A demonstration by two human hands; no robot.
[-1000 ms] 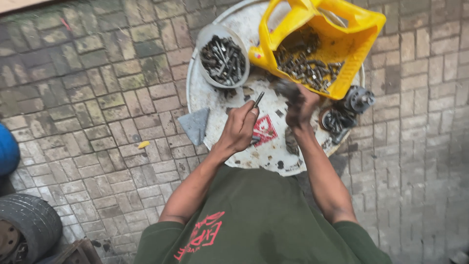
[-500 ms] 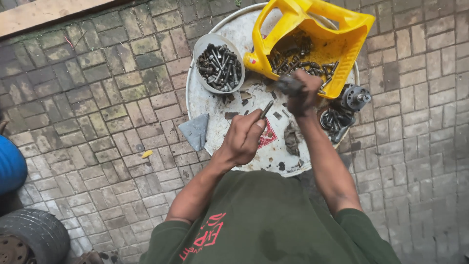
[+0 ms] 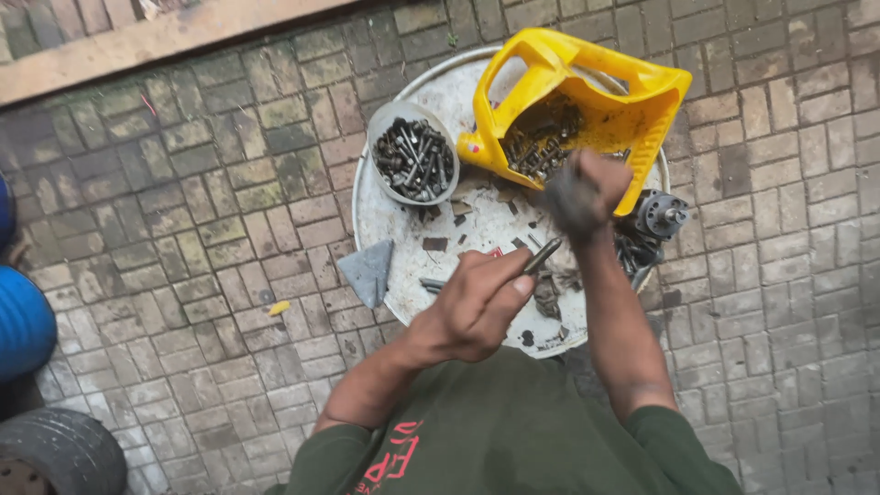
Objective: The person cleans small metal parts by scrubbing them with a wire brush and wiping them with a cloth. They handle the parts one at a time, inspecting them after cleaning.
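My left hand [image 3: 477, 307] pinches a dark metal bolt [image 3: 542, 256] between thumb and fingers, above a round white metal tray [image 3: 385, 220]. My right hand [image 3: 579, 192] is blurred and closed into a greasy fist just below a cut-open yellow plastic jug [image 3: 632, 96] that holds several bolts and nuts. Whether the fist holds anything I cannot make out. A small grey bowl [image 3: 378, 128] full of dark bolts stands on the tray's left side.
A metal motor-like part [image 3: 662, 216] lies at the tray's right edge. A grey triangular scrap [image 3: 368, 271] lies on the brick paving. A blue drum [image 3: 23, 321] and a tyre [image 3: 64, 451] stand at the left, a wooden plank [image 3: 165, 37] at the top.
My left hand has drawn back toward me with the bolt. My right hand has lifted toward the yellow jug. The view has shifted closer to the tray.
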